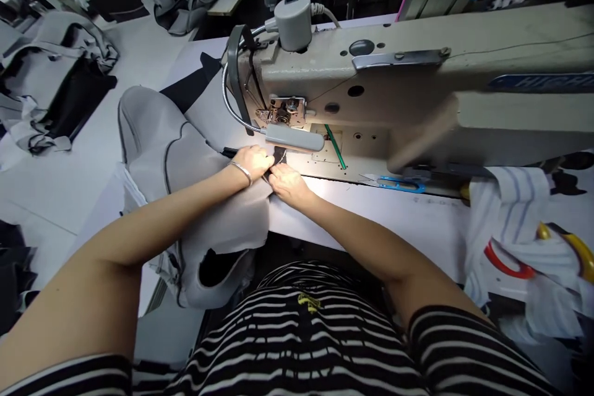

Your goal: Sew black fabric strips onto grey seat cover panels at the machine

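Note:
A large grey fabric piece point(195, 167) with dark seams lies across the table's left side and hangs over the front edge. My left hand point(253, 162), with a bracelet at the wrist, is closed on its edge beside a dark strip point(279, 154). Right next to it, my right hand point(288, 184) pinches the same edge, fingertips nearly touching the left hand's. Both are just in front of the sewing machine's point(417, 62) needle area, under a lit grey lamp point(294, 138). The needle itself is hidden behind the lamp.
Blue thread snips point(401, 184) and a green stick point(335, 147) lie on the machine bed. At right are striped cloth strips point(515, 204), with red-handled scissors point(509, 263) and a yellow handle point(578, 250). Grey fabric piles point(51, 68) occupy the left table.

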`<state>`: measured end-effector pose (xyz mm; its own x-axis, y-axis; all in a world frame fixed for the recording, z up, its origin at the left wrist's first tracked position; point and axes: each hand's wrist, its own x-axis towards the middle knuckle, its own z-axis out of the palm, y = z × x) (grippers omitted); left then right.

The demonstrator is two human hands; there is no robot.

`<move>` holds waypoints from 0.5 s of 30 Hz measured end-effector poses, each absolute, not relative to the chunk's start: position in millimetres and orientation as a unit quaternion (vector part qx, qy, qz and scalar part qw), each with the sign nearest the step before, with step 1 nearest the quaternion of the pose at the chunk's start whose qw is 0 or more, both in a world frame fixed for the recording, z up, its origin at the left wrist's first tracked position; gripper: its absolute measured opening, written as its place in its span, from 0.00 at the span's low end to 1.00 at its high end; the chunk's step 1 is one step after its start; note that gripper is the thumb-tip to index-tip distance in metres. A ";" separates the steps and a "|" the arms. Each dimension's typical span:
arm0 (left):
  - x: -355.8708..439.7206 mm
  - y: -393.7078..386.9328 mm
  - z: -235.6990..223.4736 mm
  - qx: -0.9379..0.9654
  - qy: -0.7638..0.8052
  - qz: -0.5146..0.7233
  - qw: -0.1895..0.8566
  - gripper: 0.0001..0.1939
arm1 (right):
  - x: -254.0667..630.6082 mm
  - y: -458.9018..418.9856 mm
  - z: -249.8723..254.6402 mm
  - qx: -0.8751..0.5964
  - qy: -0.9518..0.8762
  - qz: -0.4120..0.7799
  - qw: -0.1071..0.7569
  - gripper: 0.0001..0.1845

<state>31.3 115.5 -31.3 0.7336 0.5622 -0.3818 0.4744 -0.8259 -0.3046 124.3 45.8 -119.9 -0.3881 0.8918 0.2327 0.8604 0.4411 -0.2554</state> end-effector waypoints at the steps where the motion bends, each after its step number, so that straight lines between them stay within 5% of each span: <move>1: 27.9 120.5 -33.1 -0.927 -0.281 0.231 0.092 0.15 | 131.2 42.8 -119.7 -0.520 -0.834 0.036 0.182 0.15; 8: 20.8 136.3 -33.3 -0.957 -0.219 0.162 0.097 0.26 | 162.0 48.1 -103.3 -0.438 -0.887 0.084 0.120 0.12; 15: 46.8 127.3 -53.4 -0.961 -0.193 0.177 0.094 0.16 | 145.6 53.4 -97.8 -0.465 -0.877 0.094 0.072 0.13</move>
